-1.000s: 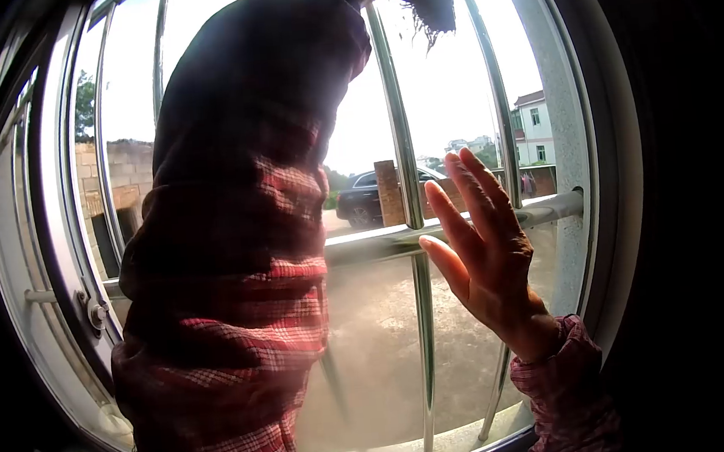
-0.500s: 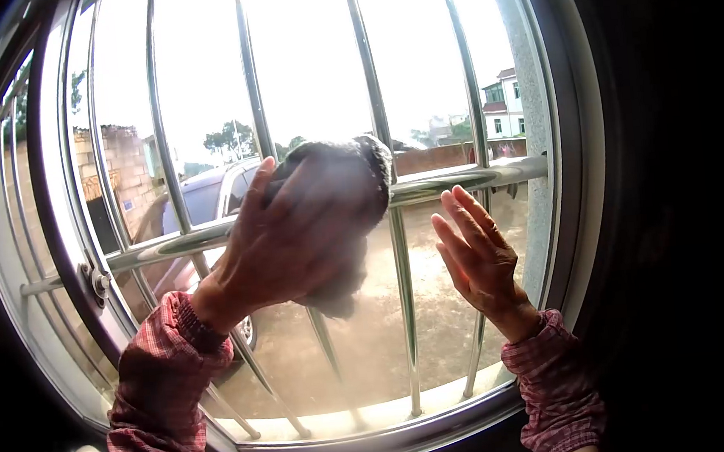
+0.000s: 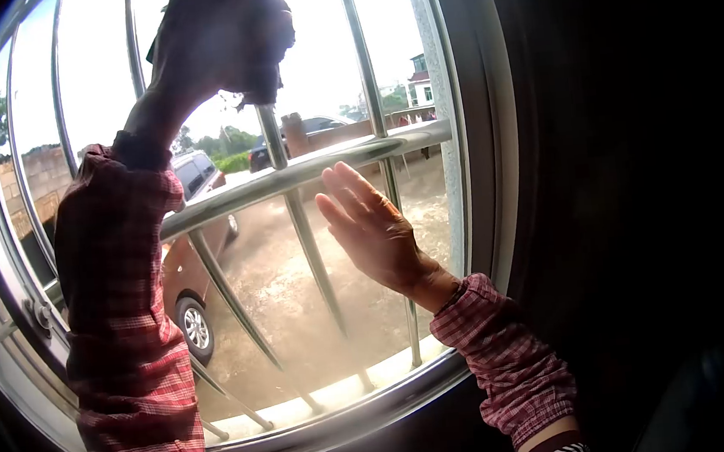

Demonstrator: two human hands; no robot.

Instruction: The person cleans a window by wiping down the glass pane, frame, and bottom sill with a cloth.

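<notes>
Raised high against the bright window, my left hand (image 3: pixel 196 60) is closed on a dark cloth (image 3: pixel 264 79). The cloth bunches around the fingers and its ragged lower edge hangs below them. Backlight darkens this hand, so single fingers are hard to pick out. Lower and to the right, my right hand (image 3: pixel 380 237) is open, its fingers stretched upward and nothing in it. It is close to the window pane (image 3: pixel 251 277), just below the horizontal metal rail (image 3: pixel 315 168); whether it touches the glass I cannot tell.
Upright metal bars (image 3: pixel 311 247) stand behind the glass. The window frame (image 3: pixel 484 131) runs down the right side, and a latch (image 3: pixel 40 315) sits on the left sash. Outside are a reddish-brown car (image 3: pixel 187 278), a brick wall (image 3: pixel 31 180) and a building (image 3: pixel 421 85).
My left hand and the cloth have gone up from around the rail to the top of the view. The camera view has shifted right, and my right hand stays open near the pane.
</notes>
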